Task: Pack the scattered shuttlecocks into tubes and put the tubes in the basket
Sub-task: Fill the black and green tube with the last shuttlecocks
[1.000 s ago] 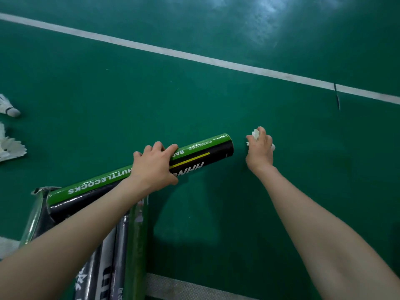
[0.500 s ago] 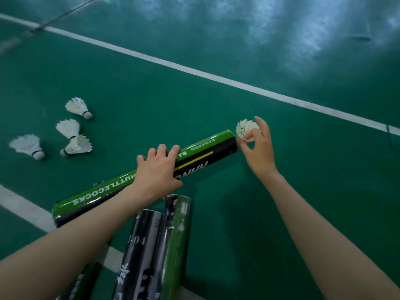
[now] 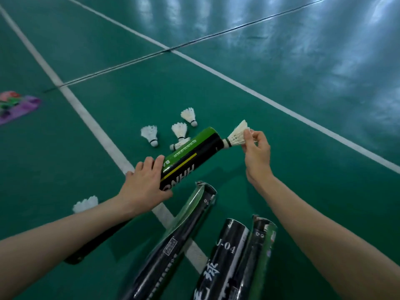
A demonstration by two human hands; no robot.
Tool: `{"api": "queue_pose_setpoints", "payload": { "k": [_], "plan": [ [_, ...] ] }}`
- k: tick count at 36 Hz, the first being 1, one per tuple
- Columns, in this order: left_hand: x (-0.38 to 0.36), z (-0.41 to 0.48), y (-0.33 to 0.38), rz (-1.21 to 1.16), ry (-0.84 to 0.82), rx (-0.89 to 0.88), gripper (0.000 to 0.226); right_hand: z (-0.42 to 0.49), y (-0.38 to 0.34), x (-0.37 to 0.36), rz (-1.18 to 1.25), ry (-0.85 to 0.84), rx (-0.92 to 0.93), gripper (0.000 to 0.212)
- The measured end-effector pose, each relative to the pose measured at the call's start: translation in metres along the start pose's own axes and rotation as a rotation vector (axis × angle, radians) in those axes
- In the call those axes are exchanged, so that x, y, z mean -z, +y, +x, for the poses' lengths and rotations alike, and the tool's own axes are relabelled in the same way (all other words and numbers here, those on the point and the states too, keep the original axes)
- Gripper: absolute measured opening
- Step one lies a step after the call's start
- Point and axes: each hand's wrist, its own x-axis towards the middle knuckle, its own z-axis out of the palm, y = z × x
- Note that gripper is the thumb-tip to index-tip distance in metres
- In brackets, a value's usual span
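1. Left hand [image 3: 145, 187] grips the green-and-black cardboard tube [image 3: 190, 154].
2. Several loose white feather shuttlecocks [image 3: 149, 135] lie unpacked on the floor.
3. Right hand [image 3: 257, 152] pinches a white shuttlecock [image 3: 237, 137], its cork at the tube mouth.
4. No basket shows, so most of the work likely remains.

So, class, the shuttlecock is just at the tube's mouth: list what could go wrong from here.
1. The right hand pinches the shuttlecock by its feathers, with only the cork at the mouth of the green tube; pushing may bend them.
2. The left hand grips the tube away from its mouth, so that end may wobble off line.
3. Loose shuttlecocks lie close by the tube and could get knocked.
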Motion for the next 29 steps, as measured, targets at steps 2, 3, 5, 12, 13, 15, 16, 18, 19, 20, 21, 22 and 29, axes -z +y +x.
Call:
{"api": "queue_pose_setpoints", "payload": {
  "k": [2,3,5,12,13,15,16,18,19,20,21,22,29],
  "plan": [
    [-0.003,-0.010,-0.022,-0.035,0.006,0.046,0.086,-0.008,0.000,-0.024,-0.011,-0.052,-0.005,0.025],
    [-0.005,-0.016,-0.032,-0.051,0.004,0.063,0.086,-0.011,-0.001,-0.034,-0.036,-0.068,0.003,0.025],
    [-0.011,-0.027,-0.051,-0.067,-0.009,0.085,0.085,-0.018,-0.006,-0.054,-0.083,-0.105,0.030,0.025],
    [-0.027,-0.045,-0.089,-0.185,0.000,0.130,0.087,-0.053,0.000,-0.116,-0.299,-0.463,-0.075,0.020],
    [-0.028,-0.046,-0.094,-0.216,0.004,0.145,0.089,-0.058,0.001,-0.123,-0.345,-0.502,-0.081,0.024],
    [-0.029,-0.050,-0.105,-0.263,0.004,0.175,0.092,-0.065,-0.007,-0.135,-0.418,-0.535,-0.075,0.044],
    [-0.029,-0.053,-0.112,-0.274,0.005,0.183,0.092,-0.065,-0.010,-0.141,-0.442,-0.575,-0.050,0.047],
    [-0.029,-0.061,-0.129,-0.281,0.009,0.198,0.091,-0.066,-0.013,-0.155,-0.484,-0.687,-0.034,0.054],
    [-0.028,-0.065,-0.137,-0.282,0.014,0.207,0.090,-0.067,-0.013,-0.163,-0.502,-0.733,-0.052,0.059],
    [-0.027,-0.069,-0.145,-0.288,0.022,0.217,0.090,-0.068,-0.011,-0.173,-0.518,-0.775,-0.072,0.064],
    [-0.027,-0.073,-0.153,-0.299,0.034,0.225,0.089,-0.070,-0.008,-0.183,-0.525,-0.827,-0.090,0.067],
    [-0.027,-0.077,-0.160,-0.312,0.041,0.237,0.090,-0.073,-0.004,-0.193,-0.532,-0.882,-0.103,0.071],
    [-0.047,-0.113,-0.191,-0.438,0.080,0.414,0.091,-0.105,0.031,-0.252,-0.438,-1.035,-0.212,0.074]
  ]
}}
